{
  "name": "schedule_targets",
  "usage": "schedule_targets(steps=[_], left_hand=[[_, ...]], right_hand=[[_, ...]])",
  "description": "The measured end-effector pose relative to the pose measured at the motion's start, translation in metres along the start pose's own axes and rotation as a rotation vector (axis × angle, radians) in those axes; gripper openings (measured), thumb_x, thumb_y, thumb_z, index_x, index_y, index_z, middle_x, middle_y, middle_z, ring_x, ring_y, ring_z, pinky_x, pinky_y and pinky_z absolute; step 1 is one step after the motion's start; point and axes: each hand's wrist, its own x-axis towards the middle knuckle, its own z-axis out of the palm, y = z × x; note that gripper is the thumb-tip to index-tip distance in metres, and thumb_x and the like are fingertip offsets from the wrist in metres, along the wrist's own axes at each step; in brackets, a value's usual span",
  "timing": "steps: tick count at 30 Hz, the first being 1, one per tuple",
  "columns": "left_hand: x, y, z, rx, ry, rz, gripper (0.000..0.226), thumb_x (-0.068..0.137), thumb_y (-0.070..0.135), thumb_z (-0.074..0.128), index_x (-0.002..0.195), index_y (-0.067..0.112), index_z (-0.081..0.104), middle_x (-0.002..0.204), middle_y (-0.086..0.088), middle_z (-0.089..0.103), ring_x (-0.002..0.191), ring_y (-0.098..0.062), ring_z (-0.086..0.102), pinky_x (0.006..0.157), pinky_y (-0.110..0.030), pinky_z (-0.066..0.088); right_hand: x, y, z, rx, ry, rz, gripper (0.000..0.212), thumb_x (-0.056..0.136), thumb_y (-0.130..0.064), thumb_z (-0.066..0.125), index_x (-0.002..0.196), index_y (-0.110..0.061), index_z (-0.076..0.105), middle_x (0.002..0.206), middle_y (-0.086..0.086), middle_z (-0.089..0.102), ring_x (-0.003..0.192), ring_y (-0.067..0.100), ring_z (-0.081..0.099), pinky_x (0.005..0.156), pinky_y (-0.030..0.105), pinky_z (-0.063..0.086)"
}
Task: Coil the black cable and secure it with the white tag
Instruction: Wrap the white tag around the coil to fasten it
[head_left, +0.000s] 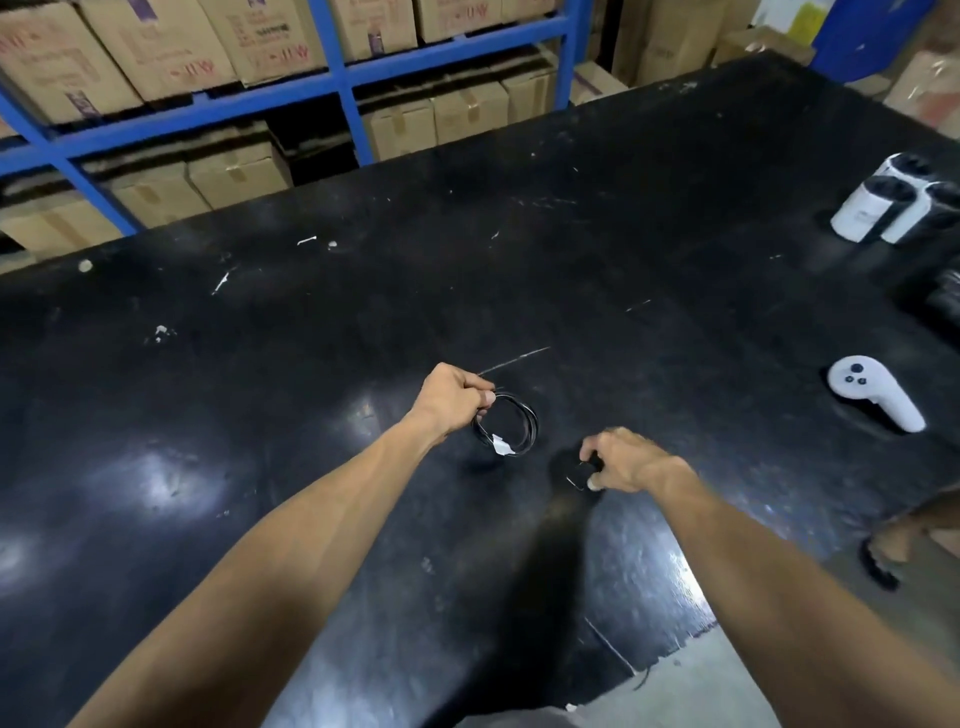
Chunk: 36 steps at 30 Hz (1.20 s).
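Note:
The black cable (525, 420) hangs in a small round coil just above the black table (311, 364). My left hand (453, 397) is shut on the coil's upper left side. A white tag (500, 445) sits on the coil's lower part. To the right and a little nearer, my right hand (621, 460) pinches a small black piece (579, 475) low over the table; whether that piece is the cable's end I cannot tell.
A white handheld controller (872, 392) lies at the right of the table. White cylindrical devices (893, 205) stand at the far right. Blue shelving (337, 88) with cardboard boxes runs behind the table. The table's near right edge drops to a grey floor (691, 691).

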Motion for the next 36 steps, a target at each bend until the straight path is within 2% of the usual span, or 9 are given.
schedule_targets(steps=[8,14,17,20,24,26,30,33,36], left_hand=[[-0.007,-0.006,-0.003,0.030,0.030,-0.021,0.015,0.086,-0.003,0.065,0.098,-0.001,0.074,0.063,-0.009,0.062,0.053,-0.014,0.053,0.044,-0.010,0.042],[-0.012,-0.011,-0.017,-0.001,0.073,-0.026,0.017,0.085,-0.002,0.065,0.098,0.000,0.075,0.067,-0.013,0.063,0.061,-0.019,0.055,0.063,-0.021,0.047],[-0.014,-0.015,-0.025,-0.024,0.103,-0.025,0.016,0.085,-0.004,0.064,0.096,-0.001,0.074,0.072,-0.016,0.064,0.062,-0.022,0.055,0.063,-0.022,0.049],[-0.014,-0.019,-0.034,-0.031,0.160,-0.040,0.013,0.084,-0.001,0.066,0.091,0.005,0.075,0.069,-0.014,0.066,0.057,-0.018,0.056,0.054,-0.014,0.047],[-0.012,-0.018,-0.048,-0.188,0.252,-0.053,0.016,0.084,-0.005,0.067,0.098,-0.003,0.074,0.078,-0.017,0.069,0.066,-0.024,0.061,0.082,-0.033,0.058],[-0.012,-0.011,-0.054,-0.301,0.296,-0.030,0.017,0.084,-0.007,0.068,0.100,-0.007,0.073,0.081,-0.017,0.070,0.069,-0.024,0.063,0.084,-0.037,0.059],[-0.018,0.014,-0.058,-0.461,0.267,0.017,0.016,0.079,-0.006,0.075,0.092,0.004,0.077,0.075,-0.011,0.075,0.064,-0.020,0.070,0.066,-0.029,0.061],[-0.027,0.030,-0.059,-0.516,0.205,0.021,0.030,0.074,-0.005,0.078,0.101,0.006,0.070,0.080,-0.010,0.075,0.060,-0.014,0.073,0.051,-0.019,0.054],[-0.032,0.038,-0.070,-0.621,0.161,-0.004,0.031,0.075,-0.009,0.077,0.095,0.003,0.057,0.083,-0.017,0.072,0.059,-0.019,0.072,0.050,-0.024,0.056]], right_hand=[[0.005,-0.018,0.012,0.087,0.110,0.061,0.035,0.093,-0.029,0.058,0.124,-0.019,0.072,0.126,0.014,0.068,0.117,0.036,0.064,0.098,0.036,0.053],[0.006,-0.040,0.005,0.098,0.167,0.149,0.028,0.092,-0.004,0.055,0.114,-0.004,0.072,0.117,0.019,0.071,0.110,0.039,0.068,0.086,0.036,0.056],[0.010,-0.051,-0.006,0.322,0.192,0.164,0.021,0.088,-0.005,0.060,0.100,-0.004,0.078,0.101,0.019,0.077,0.095,0.035,0.074,0.079,0.032,0.061],[0.015,-0.063,-0.023,0.661,0.200,0.113,0.010,0.084,-0.010,0.079,0.076,-0.006,0.075,0.074,0.016,0.078,0.067,0.027,0.078,0.075,0.033,0.064],[0.014,-0.089,-0.058,0.979,0.246,-0.015,0.011,0.080,-0.010,0.080,0.077,-0.003,0.074,0.066,0.013,0.075,0.059,0.023,0.076,0.064,0.035,0.065],[0.008,-0.107,-0.071,1.044,0.228,-0.040,0.010,0.078,-0.010,0.078,0.074,-0.002,0.074,0.067,0.012,0.076,0.058,0.022,0.077,0.057,0.031,0.063],[-0.001,-0.145,-0.077,1.193,0.284,0.027,0.017,0.079,-0.008,0.077,0.063,-0.005,0.071,0.063,0.009,0.073,0.042,0.015,0.067,0.039,0.019,0.047],[-0.005,-0.166,-0.083,1.436,0.291,0.074,0.021,0.086,-0.004,0.071,0.066,-0.004,0.067,0.059,0.010,0.064,0.032,0.010,0.050,0.033,0.017,0.034],[-0.009,-0.171,-0.093,1.566,0.198,-0.010,0.017,0.094,-0.004,0.063,0.078,-0.006,0.069,0.071,0.011,0.061,0.043,0.009,0.042,0.036,0.019,0.029]])
